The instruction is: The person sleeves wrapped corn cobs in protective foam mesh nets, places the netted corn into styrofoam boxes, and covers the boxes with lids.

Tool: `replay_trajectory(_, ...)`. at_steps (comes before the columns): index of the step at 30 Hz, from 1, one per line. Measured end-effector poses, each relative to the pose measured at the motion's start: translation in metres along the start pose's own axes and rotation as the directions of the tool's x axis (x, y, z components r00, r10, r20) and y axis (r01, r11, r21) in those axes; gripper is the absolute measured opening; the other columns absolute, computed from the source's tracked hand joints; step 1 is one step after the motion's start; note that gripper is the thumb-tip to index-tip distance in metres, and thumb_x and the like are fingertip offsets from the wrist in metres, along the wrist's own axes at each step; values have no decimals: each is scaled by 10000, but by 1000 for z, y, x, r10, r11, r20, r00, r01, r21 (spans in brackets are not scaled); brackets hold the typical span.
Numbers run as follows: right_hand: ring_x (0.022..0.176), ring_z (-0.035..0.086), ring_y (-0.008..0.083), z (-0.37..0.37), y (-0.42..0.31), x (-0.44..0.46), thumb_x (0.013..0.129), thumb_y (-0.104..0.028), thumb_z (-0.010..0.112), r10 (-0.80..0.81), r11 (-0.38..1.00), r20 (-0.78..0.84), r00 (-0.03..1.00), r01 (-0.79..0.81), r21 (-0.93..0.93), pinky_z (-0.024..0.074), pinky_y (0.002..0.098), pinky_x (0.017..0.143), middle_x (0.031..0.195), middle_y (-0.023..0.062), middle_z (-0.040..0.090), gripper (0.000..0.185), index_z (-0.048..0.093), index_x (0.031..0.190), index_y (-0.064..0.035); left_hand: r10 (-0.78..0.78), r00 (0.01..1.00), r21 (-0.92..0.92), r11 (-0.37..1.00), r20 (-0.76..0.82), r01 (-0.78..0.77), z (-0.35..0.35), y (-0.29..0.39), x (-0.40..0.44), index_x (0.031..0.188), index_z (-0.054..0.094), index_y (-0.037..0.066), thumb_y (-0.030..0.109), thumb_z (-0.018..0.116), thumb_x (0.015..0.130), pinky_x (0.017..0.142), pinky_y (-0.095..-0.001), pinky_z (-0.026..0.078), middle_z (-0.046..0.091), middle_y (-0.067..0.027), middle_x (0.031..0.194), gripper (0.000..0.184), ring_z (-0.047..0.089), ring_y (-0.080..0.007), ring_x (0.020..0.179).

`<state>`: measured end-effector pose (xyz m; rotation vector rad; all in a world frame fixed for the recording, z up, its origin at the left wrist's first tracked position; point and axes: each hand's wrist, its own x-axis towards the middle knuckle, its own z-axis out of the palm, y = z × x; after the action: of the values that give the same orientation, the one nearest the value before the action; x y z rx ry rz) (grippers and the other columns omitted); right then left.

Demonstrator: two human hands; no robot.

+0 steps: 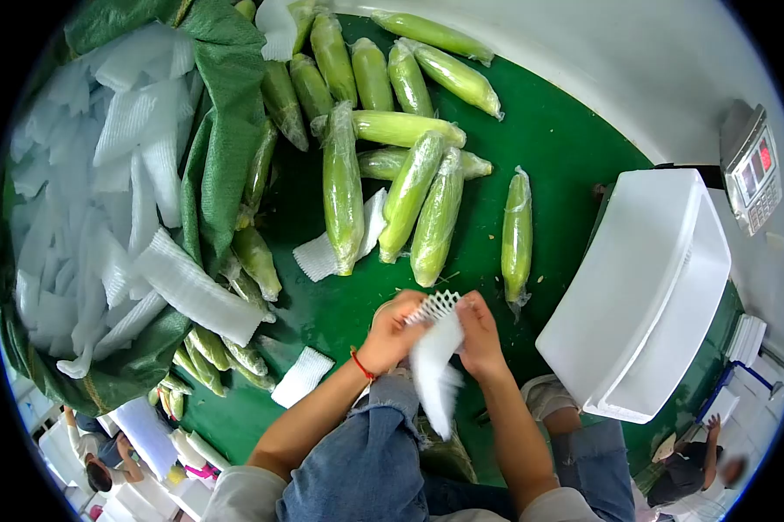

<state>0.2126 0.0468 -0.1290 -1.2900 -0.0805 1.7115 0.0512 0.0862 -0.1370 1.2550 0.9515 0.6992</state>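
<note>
A white foam net sleeve (435,352) is stretched between my two hands over my lap, its top edge spread into open mesh and its lower end blurred. My left hand (392,333), with a red string at the wrist, grips the sleeve's left edge. Closed on its right edge is my right hand (479,335). Just beyond my hands lie plastic-wrapped ears of corn in green husks, the nearest being one ear (437,217) leaning beside another (412,196). A single wrapped ear (517,235) lies apart to the right.
A green woven sack (213,130) full of white foam sleeves (148,122) stands at left. More corn (331,61) lies at the back of the green surface (566,130). At right are a white bin (627,261) and a digital scale (753,170). Other people appear at the lower corners.
</note>
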Motion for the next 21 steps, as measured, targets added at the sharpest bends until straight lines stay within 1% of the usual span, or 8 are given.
replay_trajectory(3,574,449,21,-7,10,0,987,-266,495,-110,987,24,994,113,-117,378,196,491,700,-45,480,195,454,882,-106,-427,897,-572,710,115,411,-4,-1,1,1004,577,31,61,580,897,815,-263,444,566,-33,1033,112,548,-122,922)
replay_trajectory(6,646,550,96,14,-16,3,991,-265,477,-51,967,-217,975,103,233,491,272,596,707,-5,520,195,477,898,-93,-500,740,-739,257,450,623,7,17,-1,1207,525,33,115,606,904,862,-276,479,601,-52,1081,325,588,-121,960)
replay_trajectory(9,773,624,167,-15,-7,11,987,-331,461,186,857,115,976,-219,466,539,345,734,880,47,626,274,547,991,-71,-432,685,-420,562,586,713,-2,22,3,1287,488,24,108,623,886,939,-317,463,581,-59,1210,432,578,-129,1039)
replay_trajectory(11,852,641,206,-6,-23,12,956,-270,532,211,815,186,960,-278,509,532,372,784,906,77,641,267,535,1111,-52,-511,824,-331,754,246,567,-19,9,18,1245,529,32,4,562,855,835,-305,499,648,-71,1087,392,622,-154,954)
replay_trajectory(13,817,634,188,-19,-9,34,862,-173,640,-74,953,129,989,109,-283,516,338,772,880,75,633,448,471,1259,-51,-405,910,126,902,-90,413,-32,5,41,1295,498,75,-18,568,801,781,-348,507,664,-145,992,507,640,-223,864)
replay_trajectory(14,810,627,178,-34,-2,53,763,-101,700,-145,615,52,988,131,-777,499,313,752,912,89,630,732,348,1404,-70,-300,932,316,881,-203,353,-35,3,51,1318,481,96,-26,566,782,769,-366,508,664,-181,969,556,645,-262,847)
replay_trajectory(17,879,617,189,-18,24,94,784,-77,691,-410,763,176,895,442,-471,490,300,781,1127,119,613,845,223,1486,-122,-122,980,326,931,-156,167,-16,-3,62,1421,367,169,-17,528,797,905,-396,455,557,-293,1181,671,541,-458,1072)
replay_trajectory(21,1167,486,169,21,-5,41,898,-24,529,-195,978,184,963,206,-40,379,294,1003,1337,110,484,639,262,1474,-95,-98,995,197,975,-21,100,-27,25,43,1444,326,101,12,480,862,999,-313,375,507,-216,1320,609,506,-294,1216)
